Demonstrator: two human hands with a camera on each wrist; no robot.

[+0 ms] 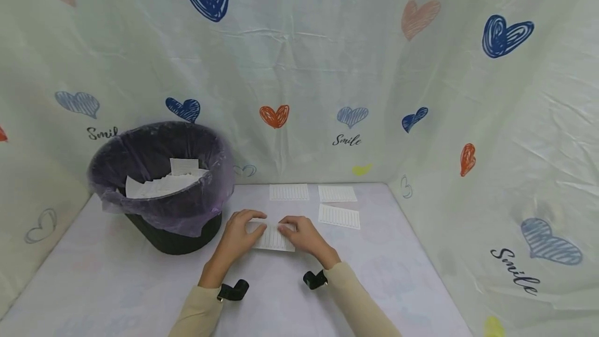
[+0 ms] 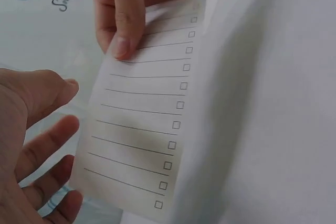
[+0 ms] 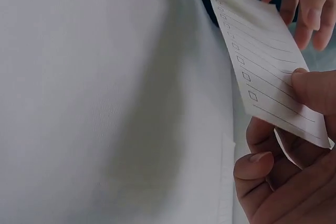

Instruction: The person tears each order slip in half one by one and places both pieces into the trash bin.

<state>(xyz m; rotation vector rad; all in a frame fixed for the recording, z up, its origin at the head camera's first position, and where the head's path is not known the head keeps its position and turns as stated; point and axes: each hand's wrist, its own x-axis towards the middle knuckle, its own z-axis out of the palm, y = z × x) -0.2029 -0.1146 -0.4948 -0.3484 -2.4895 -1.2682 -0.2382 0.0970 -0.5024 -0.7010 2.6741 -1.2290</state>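
Observation:
A white checklist card (image 1: 273, 239), printed with ruled lines and small checkboxes, is held above the table. My right hand (image 1: 304, 234) pinches it near one end, the thumb (image 3: 315, 90) on the printed face and the fingers curled beneath. At the card's other end is my left hand (image 1: 239, 238), its fingers apart and loosely bent. In the left wrist view, a gap shows between the left thumb (image 2: 55, 93) and the card; whether the lower fingertips brush its edge I cannot tell.
A dark bin (image 1: 175, 238) with a purple liner (image 1: 212, 207) stands on the left, holding white papers (image 1: 164, 186). Several more lined cards lie at the back of the table: a left card (image 1: 289, 192), a right card (image 1: 337, 193) and a nearer card (image 1: 339, 216). Curtains printed with hearts enclose the table.

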